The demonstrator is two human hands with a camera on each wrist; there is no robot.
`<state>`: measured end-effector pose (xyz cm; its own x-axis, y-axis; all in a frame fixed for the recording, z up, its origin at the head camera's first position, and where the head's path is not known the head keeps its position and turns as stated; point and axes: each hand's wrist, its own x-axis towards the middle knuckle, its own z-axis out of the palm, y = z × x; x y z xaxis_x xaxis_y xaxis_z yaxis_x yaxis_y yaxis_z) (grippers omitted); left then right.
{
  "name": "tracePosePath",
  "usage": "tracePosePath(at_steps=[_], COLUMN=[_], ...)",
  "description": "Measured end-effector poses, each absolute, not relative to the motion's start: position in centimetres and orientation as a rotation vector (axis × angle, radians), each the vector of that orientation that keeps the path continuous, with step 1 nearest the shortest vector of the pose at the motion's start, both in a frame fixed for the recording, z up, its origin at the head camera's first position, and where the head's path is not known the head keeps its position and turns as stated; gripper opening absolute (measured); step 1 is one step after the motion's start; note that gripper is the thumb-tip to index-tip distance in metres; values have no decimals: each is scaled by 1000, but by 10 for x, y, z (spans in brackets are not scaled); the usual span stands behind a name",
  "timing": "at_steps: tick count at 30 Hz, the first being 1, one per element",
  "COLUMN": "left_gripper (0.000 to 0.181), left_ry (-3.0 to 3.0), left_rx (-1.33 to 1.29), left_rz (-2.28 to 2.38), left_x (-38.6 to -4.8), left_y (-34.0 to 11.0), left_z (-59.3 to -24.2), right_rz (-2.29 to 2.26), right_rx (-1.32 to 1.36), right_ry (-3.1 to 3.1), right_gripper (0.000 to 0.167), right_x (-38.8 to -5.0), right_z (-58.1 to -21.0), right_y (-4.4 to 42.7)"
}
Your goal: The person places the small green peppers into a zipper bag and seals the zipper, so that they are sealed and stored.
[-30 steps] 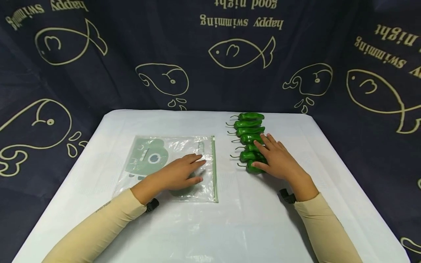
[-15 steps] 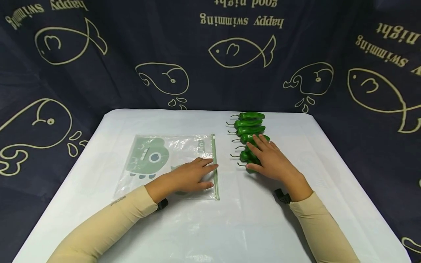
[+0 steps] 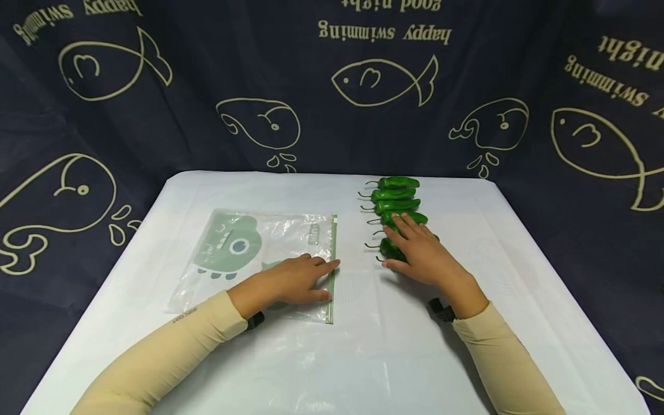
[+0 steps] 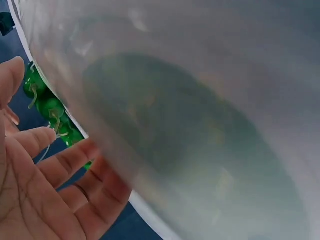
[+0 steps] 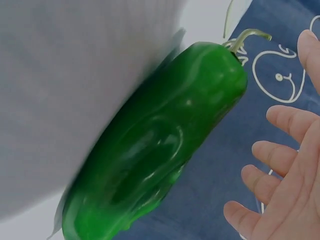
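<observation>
A clear plastic zip bag printed with a green cartoon monster lies flat on the white table. My left hand rests on its right part, index finger extended past the green zip strip. In the left wrist view, some fingertips touch the bag's surface while the palm faces down. Several green peppers lie in a column right of the bag, stems to the left. Over the nearer ones spreads my right hand, partly hiding them. The right wrist view shows those fingers apart from the nearest pepper.
The white-covered table extends around the bag and peppers. Behind it hangs a dark blue cloth with fish and whale drawings. Black wrist cameras sit under both wrists.
My left hand has moved right across the bag, and the bag has lately slid slightly left. My right hand has drifted a little left over the peppers, which stay put.
</observation>
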<state>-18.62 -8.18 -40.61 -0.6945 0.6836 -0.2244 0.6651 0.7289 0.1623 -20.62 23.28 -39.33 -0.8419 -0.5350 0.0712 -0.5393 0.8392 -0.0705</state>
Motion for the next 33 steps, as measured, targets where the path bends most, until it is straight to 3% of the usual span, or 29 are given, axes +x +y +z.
tracePosePath(at_steps=[12, 33], left_gripper=[80, 61], left_ry=[2721, 2710], left_rx=[1043, 1013], left_rz=[-7, 104], left_x=[-183, -191], left_y=[-72, -79], left_z=[-409, -407], right_rz=[150, 175], right_rx=[893, 989], right_ry=[-2965, -2941], right_gripper=[81, 78], right_x=[-205, -204], right_z=[-394, -398], right_y=[223, 212])
